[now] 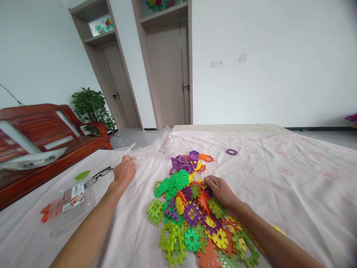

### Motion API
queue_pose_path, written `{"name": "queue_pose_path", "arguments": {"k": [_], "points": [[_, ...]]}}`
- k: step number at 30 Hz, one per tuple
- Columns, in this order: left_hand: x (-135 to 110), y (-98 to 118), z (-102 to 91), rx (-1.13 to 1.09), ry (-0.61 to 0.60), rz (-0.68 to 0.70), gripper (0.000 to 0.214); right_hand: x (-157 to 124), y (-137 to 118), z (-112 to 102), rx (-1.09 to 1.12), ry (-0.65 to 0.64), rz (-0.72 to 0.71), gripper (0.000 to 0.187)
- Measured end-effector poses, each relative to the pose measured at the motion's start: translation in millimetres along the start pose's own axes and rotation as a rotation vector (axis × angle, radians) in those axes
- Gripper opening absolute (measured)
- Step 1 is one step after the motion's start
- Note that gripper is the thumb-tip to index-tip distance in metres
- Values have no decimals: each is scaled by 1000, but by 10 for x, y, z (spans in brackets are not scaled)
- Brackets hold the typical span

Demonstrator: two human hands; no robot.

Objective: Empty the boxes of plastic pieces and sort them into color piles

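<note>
Our left hand (124, 172), right hand (222, 191) curled, grips unclear; green notched plastic discs (173, 183) bunched, multicoloured plastic pieces (204, 201) unsorted.

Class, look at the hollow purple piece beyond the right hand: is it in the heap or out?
Out: the purple piece lies alone on the cloth, with a gap between it and the heap.
</note>
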State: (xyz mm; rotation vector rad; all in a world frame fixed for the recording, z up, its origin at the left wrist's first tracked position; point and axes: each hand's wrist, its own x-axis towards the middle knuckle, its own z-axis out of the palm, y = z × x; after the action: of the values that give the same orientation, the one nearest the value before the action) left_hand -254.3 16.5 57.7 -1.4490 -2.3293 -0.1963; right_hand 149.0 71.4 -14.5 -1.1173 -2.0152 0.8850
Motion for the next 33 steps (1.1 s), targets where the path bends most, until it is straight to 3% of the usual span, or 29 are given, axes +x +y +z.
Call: {"name": "queue_pose_path", "arguments": {"k": [15,18,22,25,28,33], "points": [[-270,57,-114,45,97,46,40,-39,-12,-9,24,-52,-34,47],[-384,155,-110,-31,119,98,39,-82,-81,-34,52,-108,-96,44],[-598,453,-63,-285,44,296,35,-34,-120,-117,37,-114,-166,43],[-693,729,-15,-512,-51,460,30,170,69,-276,-100,37,-109,47],[-644,955,39,-662,-71,517,27,446,454,-563,-399,276,8,48],[-366,1161,160,-744,-19,541,28,735,1098,-1111,-737,374,254,52]]}}
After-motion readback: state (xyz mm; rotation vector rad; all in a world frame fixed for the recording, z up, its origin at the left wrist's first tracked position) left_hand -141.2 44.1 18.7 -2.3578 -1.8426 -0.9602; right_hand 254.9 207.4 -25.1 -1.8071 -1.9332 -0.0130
